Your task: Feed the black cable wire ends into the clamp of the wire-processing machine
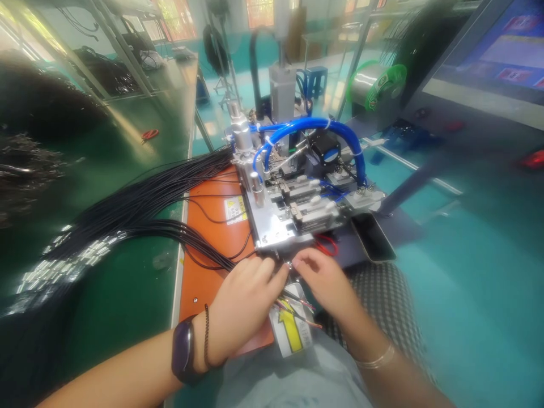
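My left hand (246,303) is closed at the front edge of the machine, its fingers curled round the end of a bundle of black cables (199,243). Stripped wire ends with coloured cores (304,306) stick out below its thumb. My right hand (323,277) is just to the right, thumb and forefinger pinched together. A small shiny piece (289,264) shows between the two hands, too small to name. Right in front of them stands the metal bench machine (272,221) with clamps and a thick blue hose (314,124).
A larger black cable bundle (140,192) hangs over the left edge of the orange board (208,209). A phone (374,238) and red-handled tool (327,245) lie to the right. A solder wire spool (376,85) stands behind. Under my hands is a yellow-arrow label (291,334).
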`<state>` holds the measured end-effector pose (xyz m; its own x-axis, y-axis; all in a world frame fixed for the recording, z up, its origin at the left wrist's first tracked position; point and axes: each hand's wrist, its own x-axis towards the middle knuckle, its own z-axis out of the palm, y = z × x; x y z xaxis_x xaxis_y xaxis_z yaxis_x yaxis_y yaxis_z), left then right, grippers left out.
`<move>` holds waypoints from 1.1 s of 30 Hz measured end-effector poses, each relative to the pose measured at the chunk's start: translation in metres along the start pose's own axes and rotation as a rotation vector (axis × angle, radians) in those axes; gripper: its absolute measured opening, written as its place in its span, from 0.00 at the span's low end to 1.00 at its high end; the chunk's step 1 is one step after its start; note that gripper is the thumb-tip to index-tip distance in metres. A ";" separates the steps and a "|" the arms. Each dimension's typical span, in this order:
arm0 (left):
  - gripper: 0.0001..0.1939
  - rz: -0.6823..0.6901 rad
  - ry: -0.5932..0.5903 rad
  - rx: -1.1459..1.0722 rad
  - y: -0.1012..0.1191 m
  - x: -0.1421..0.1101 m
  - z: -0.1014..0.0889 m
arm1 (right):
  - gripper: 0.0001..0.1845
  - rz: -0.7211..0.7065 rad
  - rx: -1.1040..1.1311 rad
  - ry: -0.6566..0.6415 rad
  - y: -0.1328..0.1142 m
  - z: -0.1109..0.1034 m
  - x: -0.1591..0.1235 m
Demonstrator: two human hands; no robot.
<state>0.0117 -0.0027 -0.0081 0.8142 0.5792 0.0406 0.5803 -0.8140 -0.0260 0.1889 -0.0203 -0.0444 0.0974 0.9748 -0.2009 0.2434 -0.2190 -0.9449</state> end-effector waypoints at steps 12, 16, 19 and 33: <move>0.20 -0.018 -0.034 0.026 0.001 0.000 -0.001 | 0.08 0.015 0.004 -0.009 0.002 0.001 0.001; 0.20 -0.023 -0.067 0.024 0.001 0.001 -0.003 | 0.08 0.016 0.026 -0.016 0.006 0.002 0.003; 0.21 -0.029 -0.091 0.022 0.002 0.004 -0.006 | 0.09 -0.005 0.059 -0.034 0.010 0.005 0.005; 0.09 0.013 0.168 -0.040 -0.008 -0.008 0.011 | 0.13 -0.177 0.030 -0.110 0.015 -0.002 0.008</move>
<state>0.0009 -0.0004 -0.0190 0.8053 0.5556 0.2069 0.5657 -0.8245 0.0119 0.1951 -0.0160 -0.0593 -0.0504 0.9971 -0.0567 0.2181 -0.0444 -0.9749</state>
